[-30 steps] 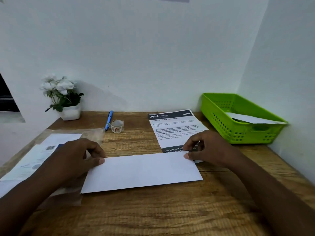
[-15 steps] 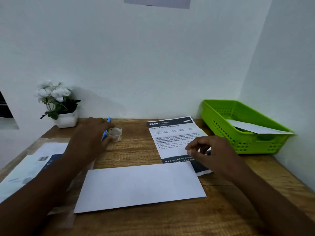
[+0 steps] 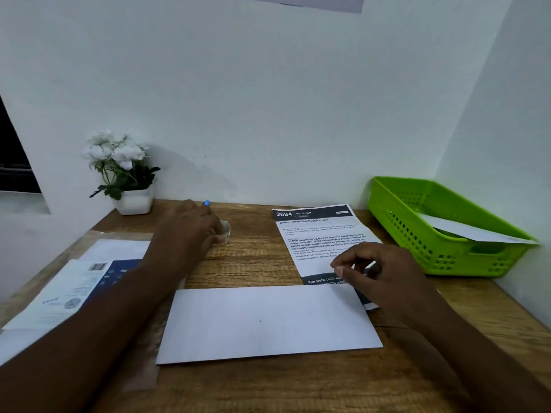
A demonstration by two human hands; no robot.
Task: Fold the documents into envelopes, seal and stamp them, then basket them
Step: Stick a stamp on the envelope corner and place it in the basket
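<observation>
Nearest me lies one plain white paper envelope [image 3: 268, 321], flat and smooth on the grained brown wooden table [image 3: 256, 263], long edge toward me. My right hand [image 3: 384, 275] hovers at its far right corner, fingers loosely curled with thumb and forefinger close together; whether that grip pinches anything I cannot tell. Under that hand one printed white paper sheet with dark header bands [image 3: 320, 236] lies flat, its near end tucked beneath the envelope.

To the left sits a crinkled clear plastic sleeve holding white and blue printed papers [image 3: 80, 281] — my left forearm crosses over it. My left hand [image 3: 185, 231] reaches further back and its grip closes around one small pale roll [image 3: 225, 232], with the tip of one blue pen [image 3: 207, 203] showing just beyond the knuckles.

Farther off, one perforated lime-green plastic basket [image 3: 423, 234] holds one white envelope [image 3: 468, 231] propped aslant on its rim. At the back left stands one white square pot of white flowers [image 3: 125, 174].
</observation>
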